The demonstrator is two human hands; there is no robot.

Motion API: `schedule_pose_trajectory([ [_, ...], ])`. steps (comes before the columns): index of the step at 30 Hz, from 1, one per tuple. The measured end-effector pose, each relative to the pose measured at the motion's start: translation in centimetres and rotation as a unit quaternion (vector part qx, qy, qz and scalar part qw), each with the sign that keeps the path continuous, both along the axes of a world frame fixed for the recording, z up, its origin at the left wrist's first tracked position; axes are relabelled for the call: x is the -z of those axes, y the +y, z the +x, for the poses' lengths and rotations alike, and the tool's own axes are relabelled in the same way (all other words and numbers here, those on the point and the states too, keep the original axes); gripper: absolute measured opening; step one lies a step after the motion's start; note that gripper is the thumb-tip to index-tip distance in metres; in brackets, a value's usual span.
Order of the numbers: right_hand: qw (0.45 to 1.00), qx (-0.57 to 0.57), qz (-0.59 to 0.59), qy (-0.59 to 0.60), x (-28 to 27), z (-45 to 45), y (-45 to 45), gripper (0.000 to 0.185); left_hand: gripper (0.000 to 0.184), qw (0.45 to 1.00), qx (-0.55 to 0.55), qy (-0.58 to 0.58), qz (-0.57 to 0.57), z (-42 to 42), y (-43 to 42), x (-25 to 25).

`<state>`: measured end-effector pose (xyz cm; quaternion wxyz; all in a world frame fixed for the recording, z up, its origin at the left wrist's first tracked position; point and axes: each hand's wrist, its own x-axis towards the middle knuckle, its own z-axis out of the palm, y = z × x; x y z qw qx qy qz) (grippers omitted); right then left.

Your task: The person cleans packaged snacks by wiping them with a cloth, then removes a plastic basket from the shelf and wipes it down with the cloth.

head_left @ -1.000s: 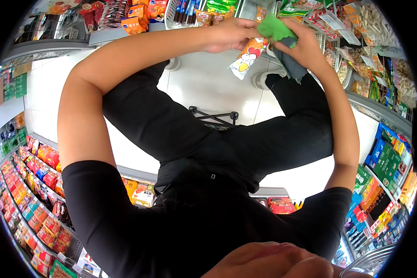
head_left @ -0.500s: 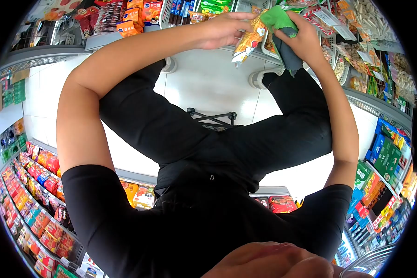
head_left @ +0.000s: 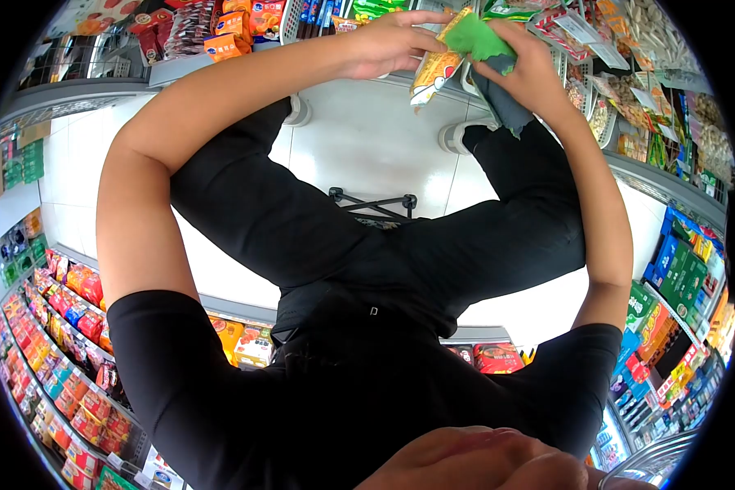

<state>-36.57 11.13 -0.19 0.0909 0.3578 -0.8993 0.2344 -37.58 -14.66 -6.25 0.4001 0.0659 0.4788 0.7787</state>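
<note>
My left hand (head_left: 388,47) holds a yellow snack bag (head_left: 434,75) with a white lower end and a cartoon print. Its fingers reach behind the bag's upper part, and their tips are partly hidden. In my right hand (head_left: 533,67) is a green and dark grey cloth (head_left: 475,37), gripped between thumb and fingers. The cloth's green part lies against the bag's upper right side, while its grey end (head_left: 502,102) hangs below. Both hands are raised in front of the shelf, over my spread knees.
Orange snack packs (head_left: 235,24) and white baskets of packaged food line the shelf ahead. More bags (head_left: 645,94) fill its right side. A black folding stool frame (head_left: 373,202) shows between my legs. Stocked shelves (head_left: 65,351) stand behind me at left.
My right hand has moved the cloth left and slightly down, across the bag's upper part. The bag has shifted and turned slightly in my left hand.
</note>
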Motion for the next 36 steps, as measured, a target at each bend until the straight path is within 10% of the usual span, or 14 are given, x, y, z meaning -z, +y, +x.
schedule_pose_trajectory([
  [4, 0.991, 0.117, -0.021, -0.057, -0.2, -1.1, 1.1, 0.047, 0.066, 0.999, 0.008, 0.032, -0.025, 0.4, 0.4, -0.9],
  [12, 0.983, -0.074, -0.004, -0.168, -2.2, 1.4, -1.0, 0.050, 0.041, 1.000, -0.015, 0.008, 0.026, -0.3, 0.6, -0.4],
  [36, 0.994, 0.085, -0.072, -0.016, -3.1, 0.5, -0.8, 0.037, 0.026, 0.996, 0.054, -0.058, 0.035, -1.0, 0.0, -1.7],
])
